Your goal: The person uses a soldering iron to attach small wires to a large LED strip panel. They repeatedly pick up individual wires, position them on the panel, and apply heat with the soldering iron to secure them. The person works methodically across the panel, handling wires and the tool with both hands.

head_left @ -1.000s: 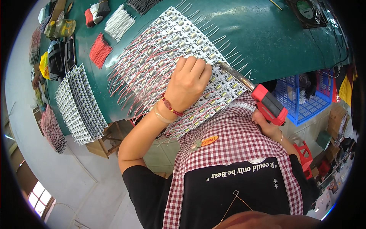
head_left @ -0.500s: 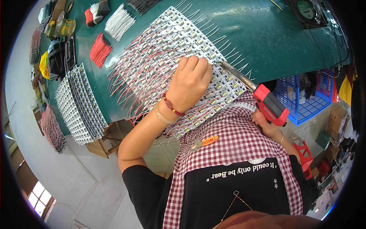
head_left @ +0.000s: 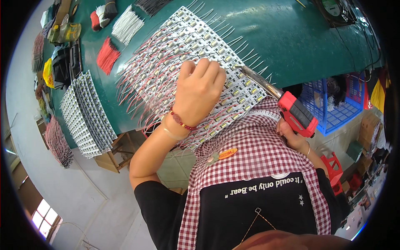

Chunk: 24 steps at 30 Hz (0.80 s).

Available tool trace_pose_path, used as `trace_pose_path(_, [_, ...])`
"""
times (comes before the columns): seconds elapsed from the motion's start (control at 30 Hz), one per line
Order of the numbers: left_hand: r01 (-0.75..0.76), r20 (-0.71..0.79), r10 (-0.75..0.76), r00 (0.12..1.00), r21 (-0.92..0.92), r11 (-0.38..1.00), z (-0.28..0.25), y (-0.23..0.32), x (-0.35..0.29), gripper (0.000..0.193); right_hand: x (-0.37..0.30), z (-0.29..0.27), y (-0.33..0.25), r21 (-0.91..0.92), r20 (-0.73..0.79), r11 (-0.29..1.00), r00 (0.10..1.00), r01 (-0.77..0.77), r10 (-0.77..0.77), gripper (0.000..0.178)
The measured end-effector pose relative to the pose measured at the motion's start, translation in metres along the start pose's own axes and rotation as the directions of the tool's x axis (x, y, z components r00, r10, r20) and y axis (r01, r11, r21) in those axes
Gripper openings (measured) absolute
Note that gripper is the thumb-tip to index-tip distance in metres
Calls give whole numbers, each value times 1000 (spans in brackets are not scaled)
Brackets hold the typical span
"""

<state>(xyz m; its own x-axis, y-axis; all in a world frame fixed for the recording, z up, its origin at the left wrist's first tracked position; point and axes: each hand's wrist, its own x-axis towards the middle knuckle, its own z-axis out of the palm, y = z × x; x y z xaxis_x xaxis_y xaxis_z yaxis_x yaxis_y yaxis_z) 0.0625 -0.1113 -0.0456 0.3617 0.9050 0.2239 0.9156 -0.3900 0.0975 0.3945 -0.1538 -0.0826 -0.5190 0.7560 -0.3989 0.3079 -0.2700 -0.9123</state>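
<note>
A large white panel of LED circuit boards (head_left: 227, 54), set with rows of yellowish chips, lies at the table's near edge. Red and white wires bristle from its left part, and pale wire ends stick out along its right edge. My left hand (head_left: 200, 85) is over the panel's middle, its fingers curled closed; their tips and whatever they pinch are hidden. Below the iron's body, my right hand (head_left: 291, 135) is wrapped round the red and black handle of a soldering iron (head_left: 296, 112). The iron's metal tip reaches the panel's right part, just right of my left hand.
Bundles of red wires (head_left: 108, 56) and white wires (head_left: 127, 25) lie on the green table (head_left: 275, 46). A stack of similar LED boards (head_left: 87, 114) rests at its left edge. A fan (head_left: 333, 10) stands far right, and a blue plastic crate (head_left: 329, 106) sits below.
My left hand has shifted a little left across the panel, fingers still curled. The soldering iron's tip has barely moved, and the panel appears slightly further left.
</note>
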Motion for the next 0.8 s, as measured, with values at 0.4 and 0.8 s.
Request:
trace_pose_path(0.4, [2,-111,-31,993,-252,968,27,15,-7,23,-5,-9,14,-96,-19,993,998,63,-65,8])
trace_pose_path(0.8, [-23,-93,3,996,-222,975,29,20,0,22,12,-5,-8,-202,-39,968,986,150,-161,8])
